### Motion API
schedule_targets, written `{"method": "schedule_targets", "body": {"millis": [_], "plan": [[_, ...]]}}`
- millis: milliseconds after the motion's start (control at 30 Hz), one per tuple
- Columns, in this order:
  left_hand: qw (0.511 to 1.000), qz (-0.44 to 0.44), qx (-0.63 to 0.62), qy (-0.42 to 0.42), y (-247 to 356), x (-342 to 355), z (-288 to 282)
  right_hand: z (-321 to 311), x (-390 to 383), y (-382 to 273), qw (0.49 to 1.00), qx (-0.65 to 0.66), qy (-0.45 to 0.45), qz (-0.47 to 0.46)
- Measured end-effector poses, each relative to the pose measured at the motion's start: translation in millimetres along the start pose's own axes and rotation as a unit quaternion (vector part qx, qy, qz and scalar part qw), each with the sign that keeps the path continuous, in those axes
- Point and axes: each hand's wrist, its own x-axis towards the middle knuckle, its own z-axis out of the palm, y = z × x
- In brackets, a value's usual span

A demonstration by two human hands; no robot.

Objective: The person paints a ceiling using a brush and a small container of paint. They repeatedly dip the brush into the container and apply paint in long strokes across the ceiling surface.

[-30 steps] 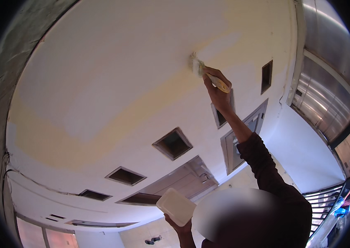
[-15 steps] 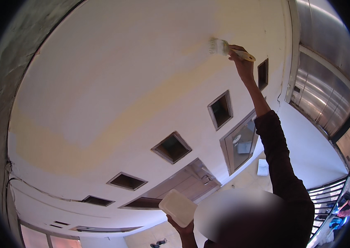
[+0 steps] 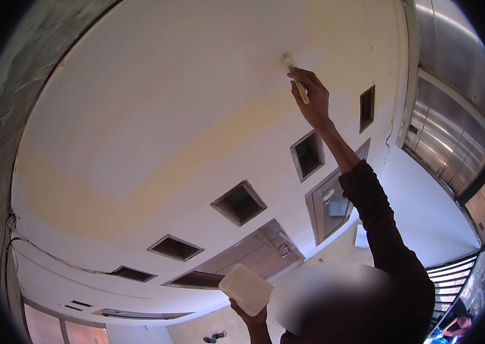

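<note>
My right hand [image 3: 313, 97] is raised high against the wall [image 3: 139, 103], its fingers closed round the wooden handle of a paintbrush [image 3: 290, 62]. The bristles, seen nearly edge-on, meet the wall where whitish paint borders a pale yellow band. Low in the view, my left hand [image 3: 249, 314] grips a whitish rectangular tub [image 3: 246, 289] with rounded corners. The tub's outer side faces the camera, so what it holds is hidden.
A row of square framed openings [image 3: 239, 202] runs along the wall below the painted area. Under them are a brown door [image 3: 259, 246] and a framed window [image 3: 329, 200]. Loose cables [image 3: 59, 261] hang at left. Metal shutters [image 3: 454, 126] and a barred railing [image 3: 451, 281] stand at right.
My right hand has shifted left and slightly down, and the brush has turned from flat-on to nearly edge-on with its handle pointing downward. My left hand and the tub have hardly moved.
</note>
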Motion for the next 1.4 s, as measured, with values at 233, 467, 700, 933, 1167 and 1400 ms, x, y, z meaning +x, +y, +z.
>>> {"method": "schedule_targets", "body": {"millis": [233, 467, 700, 933, 1167, 1400], "plan": [[0.986, 0.017, 0.158, -0.052, 0, 6, -25, 18, -22, -78, 0.987, 0.119, -0.099, -0.045], [0.992, -0.025, 0.108, -0.057, -1, 16, -37, -15, 27, 6, 0.942, 0.252, -0.092, 0.201], [0.970, 0.033, 0.240, 0.015, -9, -5, 0, -60, 66, 125, 0.960, 0.139, 0.017, 0.241], [0.992, -0.047, 0.088, -0.071, 2, 8, -37, -30, 47, 72, 0.996, 0.043, 0.056, 0.059], [0.995, -0.036, 0.077, -0.056, 1, 14, -54, 33, -8, -90, 0.993, 0.088, -0.064, -0.036], [0.995, -0.029, 0.086, -0.039, 0, 12, -55, 0, 19, -88, 0.938, 0.285, -0.142, 0.140]]}}
